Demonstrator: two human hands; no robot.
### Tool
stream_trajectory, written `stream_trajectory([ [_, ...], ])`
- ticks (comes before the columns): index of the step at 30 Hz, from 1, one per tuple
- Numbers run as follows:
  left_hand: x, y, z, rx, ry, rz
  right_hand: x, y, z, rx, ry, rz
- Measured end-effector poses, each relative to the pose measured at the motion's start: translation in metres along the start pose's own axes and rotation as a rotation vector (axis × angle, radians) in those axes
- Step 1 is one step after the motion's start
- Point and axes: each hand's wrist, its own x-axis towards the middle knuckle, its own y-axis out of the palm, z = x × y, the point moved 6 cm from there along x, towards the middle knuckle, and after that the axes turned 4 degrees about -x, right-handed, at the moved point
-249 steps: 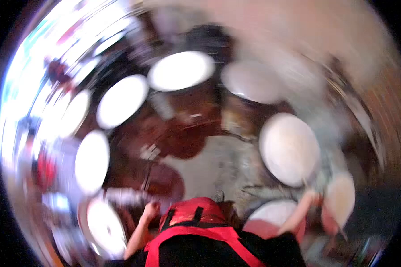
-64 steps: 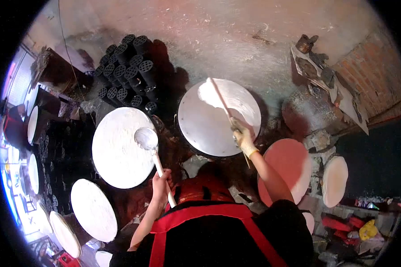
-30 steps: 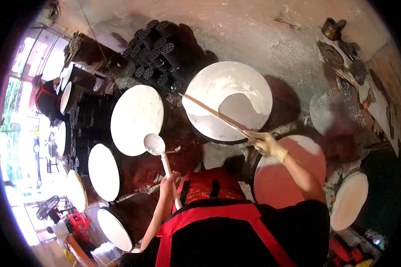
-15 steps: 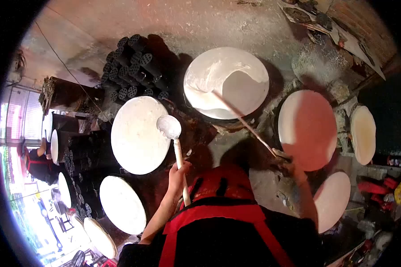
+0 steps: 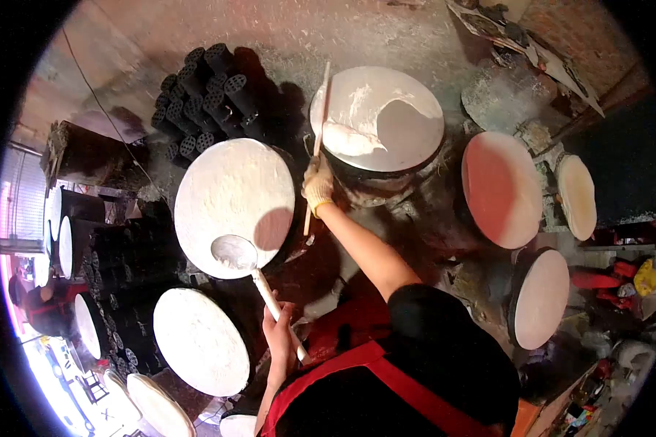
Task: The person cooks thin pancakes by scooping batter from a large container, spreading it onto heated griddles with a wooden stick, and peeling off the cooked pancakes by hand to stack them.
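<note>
My left hand (image 5: pixel 278 333) is closed around the pale handle of a ladle (image 5: pixel 234 252), whose whitish bowl is over the near edge of the left round griddle (image 5: pixel 233 175). That griddle's top is coated white. My right hand (image 5: pixel 317 183), in a knitted glove, grips a thin wooden stick (image 5: pixel 324 109). The stick points away from me along the left rim of the back griddle (image 5: pixel 412 135). On that griddle lies white batter (image 5: pixel 348 137), thick at the left, with a bare grey patch at right and front. Whether the stick touches the batter I cannot tell.
Black perforated coal briquettes (image 5: pixel 204 102) are stacked behind the left griddle. More round griddles stand around me: front left (image 5: pixel 200 342), right (image 5: pixel 503 189), far right (image 5: pixel 576 197) and front right (image 5: pixel 541 298). Another person (image 5: pixel 51 298) is at the far left.
My right hand has swung from the right side to the left of the back griddle, bringing the stick along. The ladle has come lower over the left griddle. The view has shifted.
</note>
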Motion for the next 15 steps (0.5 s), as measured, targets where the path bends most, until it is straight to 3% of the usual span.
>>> stream_trajectory([
  [6,0.003,-0.002,0.012,-0.124,-0.022,0.074,-0.135,-0.107,0.061,0.072,0.240,-0.025],
  [10,0.005,-0.001,0.017,-0.086,0.009,0.109,-0.135,-0.174,0.086,0.073,0.151,0.003],
  [11,0.004,0.001,0.016,-0.086,0.008,0.125,-0.133,-0.183,0.100,0.061,0.157,-0.074],
  [12,0.001,0.003,0.015,-0.085,0.006,0.138,-0.131,-0.180,0.117,0.158,0.343,-0.180],
  [14,-0.005,0.012,0.012,-0.086,-0.003,0.159,-0.117,-0.157,0.128,0.408,0.209,-0.041],
  [15,-0.009,0.019,0.008,-0.089,-0.008,0.166,-0.114,-0.139,0.125,0.463,0.264,0.030],
])
